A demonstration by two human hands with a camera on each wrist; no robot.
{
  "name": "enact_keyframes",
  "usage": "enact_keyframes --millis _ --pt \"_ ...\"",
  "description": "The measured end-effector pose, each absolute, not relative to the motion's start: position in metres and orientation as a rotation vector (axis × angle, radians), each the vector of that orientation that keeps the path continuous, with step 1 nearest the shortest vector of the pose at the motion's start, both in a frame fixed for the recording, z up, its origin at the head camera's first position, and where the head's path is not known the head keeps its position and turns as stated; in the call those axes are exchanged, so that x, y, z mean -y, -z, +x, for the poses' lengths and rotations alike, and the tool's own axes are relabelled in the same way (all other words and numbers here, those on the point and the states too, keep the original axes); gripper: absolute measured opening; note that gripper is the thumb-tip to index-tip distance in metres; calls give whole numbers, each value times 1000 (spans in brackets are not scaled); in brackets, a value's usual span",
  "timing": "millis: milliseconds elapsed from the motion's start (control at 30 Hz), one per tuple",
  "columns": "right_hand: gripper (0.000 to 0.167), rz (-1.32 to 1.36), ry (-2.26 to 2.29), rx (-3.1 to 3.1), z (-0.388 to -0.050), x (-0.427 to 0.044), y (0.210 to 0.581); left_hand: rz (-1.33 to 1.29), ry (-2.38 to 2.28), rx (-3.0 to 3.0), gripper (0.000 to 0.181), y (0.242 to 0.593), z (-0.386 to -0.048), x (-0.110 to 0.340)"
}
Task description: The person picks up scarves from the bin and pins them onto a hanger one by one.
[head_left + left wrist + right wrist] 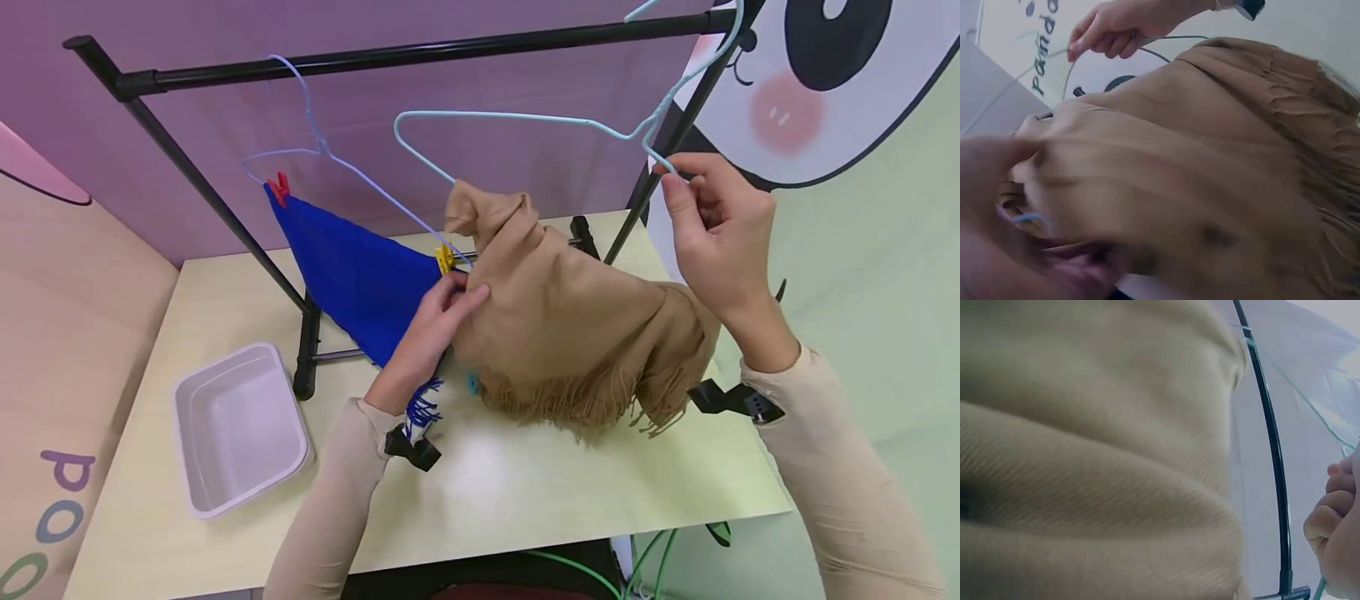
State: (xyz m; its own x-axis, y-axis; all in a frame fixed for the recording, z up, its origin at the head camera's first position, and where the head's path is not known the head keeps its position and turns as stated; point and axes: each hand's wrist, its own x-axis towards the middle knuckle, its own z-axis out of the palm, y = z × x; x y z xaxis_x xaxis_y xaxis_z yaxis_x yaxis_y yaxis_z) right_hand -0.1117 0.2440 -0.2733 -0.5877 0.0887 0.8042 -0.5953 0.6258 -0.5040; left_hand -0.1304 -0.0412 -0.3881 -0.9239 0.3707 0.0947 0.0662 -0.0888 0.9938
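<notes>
A tan fringed scarf (570, 308) hangs in folds over the lower part of a light-blue wire hanger (517, 115). My right hand (723, 237) pinches that hanger near its right shoulder, thumb against curled fingers. At the scarf's left edge, my left hand (423, 337) holds the cloth between thumb and fingers; some fingers are behind it. In the left wrist view the scarf (1172, 150) spreads across the frame, with the left hand (997, 206) blurred up close. The scarf (1097, 469) fills most of the right wrist view, the right hand (1338, 531) at its edge.
Behind stands a black rack with a top bar (450, 54). A lilac hanger (360, 172) on it carries a blue cloth (352, 275), with a red clothespin (279, 189) and a yellow clothespin (445, 258). A pale plastic basin (243, 429) sits on the table (540, 500) at left.
</notes>
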Motion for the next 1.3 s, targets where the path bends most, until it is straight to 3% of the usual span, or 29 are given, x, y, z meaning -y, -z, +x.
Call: enact_keyframes --millis 133,300,533,667,767,967,1133,1300 --pt "15 385 -1012 1992 -111 -240 273 508 -1782 -1775 44 405 -132 37" --pt "15 354 -1029 1975 -114 -240 278 470 -2017 -1497 31 422 -119 27" --pt "13 530 -955 2038 -120 -235 291 855 -2136 -1861 28 366 -110 24" --pt "14 659 -956 2054 -119 -224 297 995 -2159 -1934 12 338 -129 23" --pt "17 719 -995 2069 -118 -213 299 1045 -2164 -1925 17 330 -147 23" --pt "24 836 -954 2109 -115 -203 299 1183 -1514 -2560 24 321 -176 21" --pt "24 776 -879 2112 -108 -219 290 1074 -877 -3074 19 314 -186 19" --pt "24 702 -817 2133 -100 -248 279 930 -840 -3206 17 306 -184 19"
